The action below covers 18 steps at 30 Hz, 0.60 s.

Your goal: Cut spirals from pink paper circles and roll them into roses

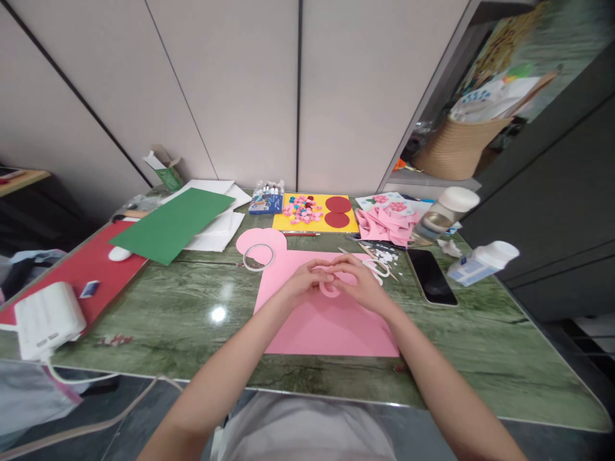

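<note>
Both hands meet over the middle of the green marble counter (192, 320); the left hand (303, 282) and the right hand (359, 282) have their fingers curled in together around a small curled pink paper strip (330, 291), pinching it between them just above a large pink sheet (327, 326) that lies flat on the counter; how the fingertips sit on the strip is hard to make out from here, since they overlap.

A roll of white tape (258, 257) rests on the far left corner of the pink sheet, beside a pink paper circle (262, 240); white scissors (379, 267) lie just beyond the right hand, with white paper scraps (387, 256) near them; a black phone (431, 276) lies face up to the right, and a white bottle (482, 262) lies on its side further right.

At the far edge sits a yellow sheet (288, 221) carrying small pink and coloured pieces and two dark red circles (337, 212); a heap of pink cut-outs (384, 225) is to its right; a green sheet (173, 224) over white sheets lies far left; a red sheet (91, 272) and a white charger block (45, 319) sit at the left edge.
</note>
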Each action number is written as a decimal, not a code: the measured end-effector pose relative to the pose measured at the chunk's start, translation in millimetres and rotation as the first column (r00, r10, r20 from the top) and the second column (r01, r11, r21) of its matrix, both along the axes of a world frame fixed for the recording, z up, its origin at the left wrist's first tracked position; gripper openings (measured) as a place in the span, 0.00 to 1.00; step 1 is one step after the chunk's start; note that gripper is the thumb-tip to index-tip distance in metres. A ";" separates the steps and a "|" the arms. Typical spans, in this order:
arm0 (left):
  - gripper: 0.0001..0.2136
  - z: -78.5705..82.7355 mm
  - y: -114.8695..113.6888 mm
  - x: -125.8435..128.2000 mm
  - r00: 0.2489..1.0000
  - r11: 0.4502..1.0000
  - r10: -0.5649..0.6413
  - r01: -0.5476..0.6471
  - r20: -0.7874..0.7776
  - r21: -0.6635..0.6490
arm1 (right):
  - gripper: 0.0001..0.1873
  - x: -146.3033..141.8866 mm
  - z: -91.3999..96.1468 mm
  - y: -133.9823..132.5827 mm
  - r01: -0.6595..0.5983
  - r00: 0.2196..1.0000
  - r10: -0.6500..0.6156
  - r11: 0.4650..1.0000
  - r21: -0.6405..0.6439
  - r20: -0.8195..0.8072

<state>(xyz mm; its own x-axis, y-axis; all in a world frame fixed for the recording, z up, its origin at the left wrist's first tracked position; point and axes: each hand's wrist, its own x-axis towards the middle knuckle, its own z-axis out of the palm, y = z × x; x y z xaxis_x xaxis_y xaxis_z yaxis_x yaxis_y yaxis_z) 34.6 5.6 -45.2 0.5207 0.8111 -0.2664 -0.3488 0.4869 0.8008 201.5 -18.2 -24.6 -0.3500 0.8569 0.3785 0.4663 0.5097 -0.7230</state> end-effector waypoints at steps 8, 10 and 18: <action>0.21 1.7 -1.9 3.0 1.000 1.000 0.003 -0.003 0.003 -0.013 | 0.06 0.5 1.4 -0.1 0.039 0.998 -0.040 0.999 0.033 0.038; 0.21 0.3 -3.3 5.2 0.999 0.999 0.041 -0.041 0.000 -0.030 | 0.05 -1.3 0.3 -0.5 0.088 0.995 -0.090 0.994 0.057 0.035; 0.22 -6.1 -5.4 10.4 0.992 0.990 0.120 -0.122 -0.023 -0.073 | 0.02 -8.1 -5.0 -0.1 0.139 0.989 -0.141 0.988 0.064 0.031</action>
